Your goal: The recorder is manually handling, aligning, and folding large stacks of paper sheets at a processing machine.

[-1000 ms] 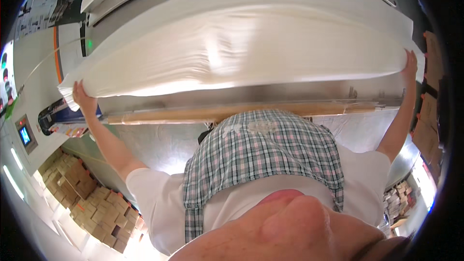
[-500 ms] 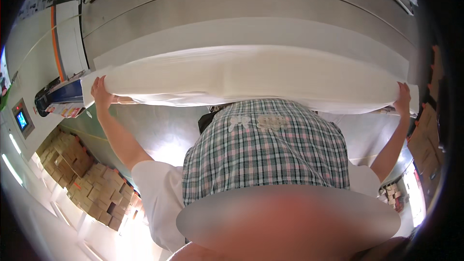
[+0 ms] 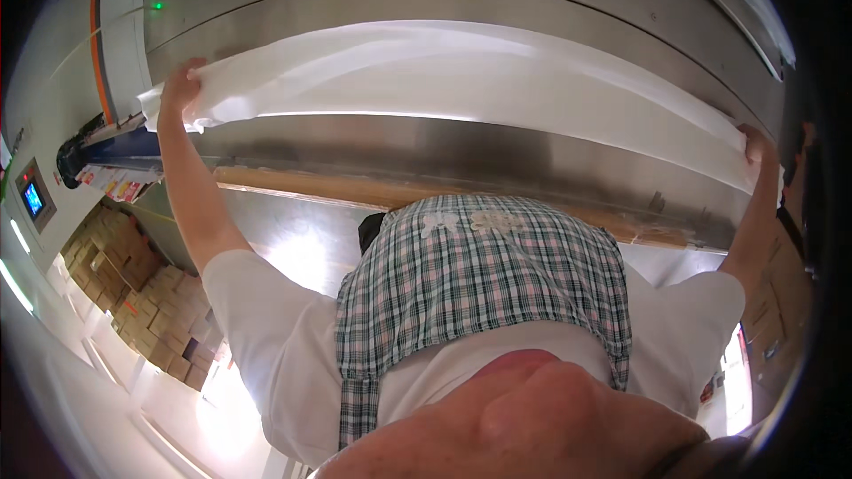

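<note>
A long white sheet [image 3: 461, 75], which could be cloth or film, stretches across the metal worktop [image 3: 382, 137] in front of me. Its near edge hangs slightly slack in a curve. At its left end my left hand [image 3: 182, 90] is closed on the sheet, with the corner crumpled around the fingers. My right hand [image 3: 755, 145] grips the opposite end, fingers curled over the edge and partly hidden. Both arms are spread wide and reach forward.
A tan wooden-looking strip [image 3: 355, 186] runs along the worktop's near edge. To the left stand a white machine panel with a lit screen [image 3: 34, 200] and a blue part [image 3: 129, 149]. Stacked cardboard boxes [image 3: 164, 324] are at lower left, more brown cartons [image 3: 781, 302] at right.
Both hands have moved forward, away from my body, carrying the sheet farther across the worktop. The near part of the metal surface and the tan strip are now uncovered.
</note>
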The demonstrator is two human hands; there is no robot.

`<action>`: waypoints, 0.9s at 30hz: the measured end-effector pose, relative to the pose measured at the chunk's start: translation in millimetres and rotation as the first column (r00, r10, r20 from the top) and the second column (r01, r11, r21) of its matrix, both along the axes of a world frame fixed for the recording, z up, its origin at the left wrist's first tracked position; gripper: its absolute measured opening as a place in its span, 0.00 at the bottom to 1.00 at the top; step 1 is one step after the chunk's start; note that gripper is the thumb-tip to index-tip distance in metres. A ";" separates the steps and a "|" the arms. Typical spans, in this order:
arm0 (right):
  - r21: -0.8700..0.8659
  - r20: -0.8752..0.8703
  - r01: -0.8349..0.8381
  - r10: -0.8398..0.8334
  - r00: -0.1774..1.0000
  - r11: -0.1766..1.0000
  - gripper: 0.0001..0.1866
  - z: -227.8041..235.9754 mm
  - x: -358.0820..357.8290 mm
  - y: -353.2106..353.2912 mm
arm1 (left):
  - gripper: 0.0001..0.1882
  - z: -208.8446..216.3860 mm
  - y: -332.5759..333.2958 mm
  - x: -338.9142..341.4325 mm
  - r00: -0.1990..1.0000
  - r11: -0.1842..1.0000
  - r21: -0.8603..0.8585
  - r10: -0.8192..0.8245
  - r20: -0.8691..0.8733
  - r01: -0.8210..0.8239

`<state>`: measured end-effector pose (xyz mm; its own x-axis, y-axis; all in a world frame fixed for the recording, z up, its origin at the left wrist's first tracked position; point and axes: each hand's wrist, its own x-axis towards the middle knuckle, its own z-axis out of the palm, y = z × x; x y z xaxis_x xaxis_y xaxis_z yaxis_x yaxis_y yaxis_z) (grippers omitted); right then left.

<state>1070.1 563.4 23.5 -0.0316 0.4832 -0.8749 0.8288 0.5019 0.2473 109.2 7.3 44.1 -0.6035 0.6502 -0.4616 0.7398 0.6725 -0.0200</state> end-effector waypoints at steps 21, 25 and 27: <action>0.556 -0.817 0.009 0.549 -0.177 0.831 0.17 67.0 -479.8 -340.0 | 0.15 -6.8 -20.8 210.9 0.938 0.745 0.617 -0.035 -0.345 0.255; 0.584 -0.798 0.027 0.580 -0.165 0.811 0.14 75.0 -473.5 -358.9 | 0.20 -2.9 -87.2 83.2 0.861 0.837 0.439 -0.072 -0.503 0.327; 0.586 -0.803 0.038 0.587 -0.105 0.809 0.14 67.6 -476.9 -363.7 | 0.23 -2.4 -83.4 56.9 0.823 0.714 0.595 0.045 -0.566 0.370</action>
<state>593.3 199.7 91.1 -0.8476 0.3454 0.4029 0.1778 0.9002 -0.3976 166.1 -76.1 41.7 -0.4549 0.7596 0.4648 0.8493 0.5271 -0.0302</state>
